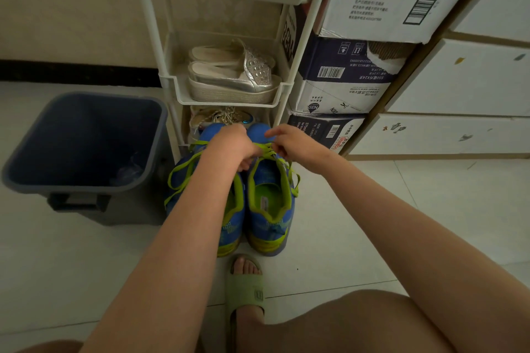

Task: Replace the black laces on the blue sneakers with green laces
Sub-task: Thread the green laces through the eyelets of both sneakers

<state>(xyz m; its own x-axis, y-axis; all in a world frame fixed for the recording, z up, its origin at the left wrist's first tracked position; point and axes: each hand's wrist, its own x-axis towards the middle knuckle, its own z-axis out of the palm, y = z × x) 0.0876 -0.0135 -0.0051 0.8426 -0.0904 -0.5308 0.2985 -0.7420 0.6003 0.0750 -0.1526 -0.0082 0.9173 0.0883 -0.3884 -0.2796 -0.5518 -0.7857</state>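
Note:
Two blue sneakers with green lining stand side by side on the floor, toes toward the rack: the right sneaker [271, 209] and the left sneaker [232, 226], partly hidden under my left forearm. Green laces [265, 152] run across the right sneaker's upper, and loose green lace loops [183, 169] hang over the left one. My left hand [232, 146] grips the lace over the right sneaker's tongue. My right hand [289, 142] pinches the same lace from the other side. No black laces are in view.
A dark blue bin [83, 140] stands to the left of the sneakers. A white shoe rack [229, 94] with silver sandals is straight ahead, stacked cartons [344, 77] and white drawers [459, 80] to the right. My foot in a green slipper [246, 286] is behind the sneakers.

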